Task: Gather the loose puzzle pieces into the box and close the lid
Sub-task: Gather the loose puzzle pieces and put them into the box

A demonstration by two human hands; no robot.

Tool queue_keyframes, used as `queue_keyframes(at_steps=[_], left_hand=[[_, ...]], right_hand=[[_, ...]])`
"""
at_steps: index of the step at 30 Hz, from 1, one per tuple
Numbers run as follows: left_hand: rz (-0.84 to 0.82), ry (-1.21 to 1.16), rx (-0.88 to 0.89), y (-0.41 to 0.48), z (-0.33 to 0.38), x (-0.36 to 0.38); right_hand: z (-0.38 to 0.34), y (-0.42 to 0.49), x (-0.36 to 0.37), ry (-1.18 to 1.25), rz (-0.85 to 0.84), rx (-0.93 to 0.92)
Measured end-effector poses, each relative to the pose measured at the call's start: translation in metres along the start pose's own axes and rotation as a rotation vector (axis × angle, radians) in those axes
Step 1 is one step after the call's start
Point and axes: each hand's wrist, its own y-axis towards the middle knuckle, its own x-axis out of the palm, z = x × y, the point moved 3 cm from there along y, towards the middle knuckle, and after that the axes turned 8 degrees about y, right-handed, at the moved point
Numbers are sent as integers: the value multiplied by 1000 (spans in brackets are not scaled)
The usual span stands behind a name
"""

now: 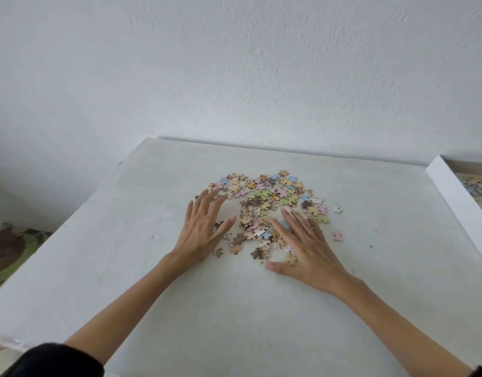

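a pile of loose puzzle pieces (267, 205) lies on the white tabletop (125, 240), slightly beyond its middle and closer to the far wall (234, 63) than to the near edge. the pieces are pastel: pink, blue, green, yellow and brown. the pile is dense at the far side and thins toward the near side, where single pieces lie apart from one another.

the left hand (203, 227) lies palm down at the left edge of the pile. its fingers (207, 200) are spread apart and extended, gripping nothing; the fingertips reach the far-left margin of the pile. the thumb points toward the centre of the pile.

the right hand (307, 246) lies palm down over the near-right part of the pile. its fingers (291, 221) are spread apart and extended, resting on pieces, with nothing clamped. the thumb rests on the bare tabletop at the near margin of the pile.

two stray pieces lie outside the pile to the right: a white piece (336, 208) near the far-right edge, and a pink piece (338, 235) just beyond the right hand.

the box (452, 191) stands at the right edge of the view, well apart from the pile. it is open, cut off by the frame, and already contains some pieces. a black sleeve (57, 360) covers the upper left arm.
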Motion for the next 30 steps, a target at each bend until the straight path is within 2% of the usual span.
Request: queue_keyframes(at_steps=[4,8,11,15,20,23,25,28,30], left_hand=[[-79,35,2,2,17,12],[-25,-251,38,15,38,17],[96,-433,-42,25,30,10],[164,-355,-166,43,-4,-3],[-79,-129,-307,50,-34,5],[-175,-24,-253,43,-25,11],[-189,-47,-214,40,-18,11],[-208,-100,-129,33,-12,10],[-212,-67,-91,29,-8,11]], right_hand=[[2,16,3,-10,31,71],[-1,23,3,19,61,83],[-10,20,3,41,73,85],[-26,27,10,-8,55,111],[-32,44,16,-16,75,152],[-26,42,9,11,105,133],[-10,33,-2,41,171,165],[33,13,-18,55,238,340],[58,3,-22,96,210,470]])
